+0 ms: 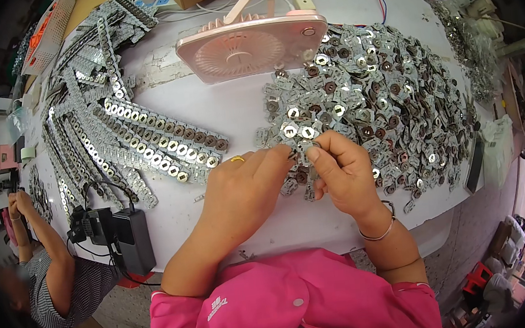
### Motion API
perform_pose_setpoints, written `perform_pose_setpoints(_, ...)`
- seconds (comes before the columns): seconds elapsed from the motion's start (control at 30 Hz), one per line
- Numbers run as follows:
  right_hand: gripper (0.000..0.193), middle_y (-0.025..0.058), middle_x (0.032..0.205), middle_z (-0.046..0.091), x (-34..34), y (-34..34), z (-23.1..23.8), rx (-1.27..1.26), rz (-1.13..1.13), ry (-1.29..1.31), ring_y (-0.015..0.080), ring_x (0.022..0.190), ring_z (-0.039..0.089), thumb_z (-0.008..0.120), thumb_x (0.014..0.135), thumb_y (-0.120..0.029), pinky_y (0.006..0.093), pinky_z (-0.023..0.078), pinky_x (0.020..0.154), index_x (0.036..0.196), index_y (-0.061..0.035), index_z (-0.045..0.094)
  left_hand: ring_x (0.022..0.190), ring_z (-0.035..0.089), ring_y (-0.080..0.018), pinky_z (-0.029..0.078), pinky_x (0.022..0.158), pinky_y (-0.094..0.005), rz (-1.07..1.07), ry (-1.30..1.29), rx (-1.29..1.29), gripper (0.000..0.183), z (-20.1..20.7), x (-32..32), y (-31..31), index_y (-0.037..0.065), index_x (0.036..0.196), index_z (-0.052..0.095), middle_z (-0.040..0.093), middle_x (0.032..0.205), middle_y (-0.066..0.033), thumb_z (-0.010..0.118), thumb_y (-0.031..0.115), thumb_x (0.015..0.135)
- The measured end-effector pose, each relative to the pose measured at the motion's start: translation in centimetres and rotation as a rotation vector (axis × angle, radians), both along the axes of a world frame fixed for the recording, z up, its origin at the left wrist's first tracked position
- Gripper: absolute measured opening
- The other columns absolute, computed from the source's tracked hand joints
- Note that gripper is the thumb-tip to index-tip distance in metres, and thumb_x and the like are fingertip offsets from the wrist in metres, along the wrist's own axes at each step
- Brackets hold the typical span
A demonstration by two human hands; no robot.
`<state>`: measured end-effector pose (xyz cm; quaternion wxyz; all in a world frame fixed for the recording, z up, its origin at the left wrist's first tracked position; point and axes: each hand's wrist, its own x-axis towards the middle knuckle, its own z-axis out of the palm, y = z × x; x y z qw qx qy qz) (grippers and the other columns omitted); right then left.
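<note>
Both of my hands meet at the near-left edge of a wide heap of small silver metal parts [390,107], many bearing round brown or shiny discs. My left hand [239,188], with a yellow ring, is closed, its thumb and forefinger pinching at a small metal part. My right hand [347,171] is closed too, thumb and forefinger pressed on a small metal part [303,152] of the same kind. The fingers cover most of what they hold, so whether it is one piece or two cannot be made out. Left of my hands, joined strips of such parts [159,139] lie fanned out.
A pink fan [245,47] stands beyond my hands. Black power adapters with cables [132,240] sit at the table's near-left edge. More strips [97,60] pile up far left, by a white basket [48,36]. Another person [58,272] sits at left. Plastic bags [498,147] hang at right.
</note>
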<state>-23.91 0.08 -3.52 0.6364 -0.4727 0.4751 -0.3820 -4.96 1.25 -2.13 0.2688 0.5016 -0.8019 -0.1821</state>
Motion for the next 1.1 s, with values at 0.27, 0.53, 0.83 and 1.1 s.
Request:
perform_pose_setpoints(0.27,0.016,0.0002,0.065,0.061,-1.1,-1.3,0.6,-0.197,-0.136,0.302,0.0045,0.052,0.055,0.066,0.094,-0.013,0.0221,0.043,0.046,0.083,-0.0030,0.061,0.078,0.065,-0.0316,0.052,0.066,-0.0385,0.003,0.096,-0.014,0.030,0.0,-0.4,-0.1,0.003,0.116,0.060,0.065,0.091,-0.0136,0.066,0.004,0.087)
perform_pose_setpoints(0.53,0.010,0.0063,0.072,0.065,-3.1,-2.1,0.9,-0.384,-0.011,0.514,0.0088,0.063,0.060,0.068,0.091,-0.009,0.0271,0.046,0.056,0.095,0.0000,0.069,0.072,0.067,-0.0284,0.052,0.065,-0.0347,0.019,0.163,0.361,0.024,1.1,0.9,0.0,0.003,0.114,0.059,0.068,0.085,-0.0148,0.066,0.012,0.092)
perform_pose_setpoints(0.83,0.013,0.0055,0.066,0.067,-2.9,-1.6,1.1,-0.144,0.356,0.123,0.0074,0.060,0.061,0.071,0.089,-0.011,0.0244,0.045,0.052,0.090,0.0010,0.074,0.055,0.064,-0.0105,0.047,0.050,-0.0255,-0.101,0.257,0.586,0.019,0.9,1.9,-0.1,0.002,0.091,0.063,0.066,0.064,-0.0058,0.077,0.013,0.086)
perform_pose_setpoints(1.1,0.019,0.0026,0.063,0.060,-1.4,-0.9,0.5,-0.177,0.472,0.045,0.0071,0.056,0.058,0.064,0.095,-0.015,0.0234,0.045,0.050,0.083,-0.0001,0.065,0.059,0.069,-0.0112,0.048,0.049,-0.0227,-0.206,0.449,0.914,0.020,1.1,3.0,-0.6,0.001,0.086,0.065,0.068,0.066,-0.0047,0.081,0.013,0.083)
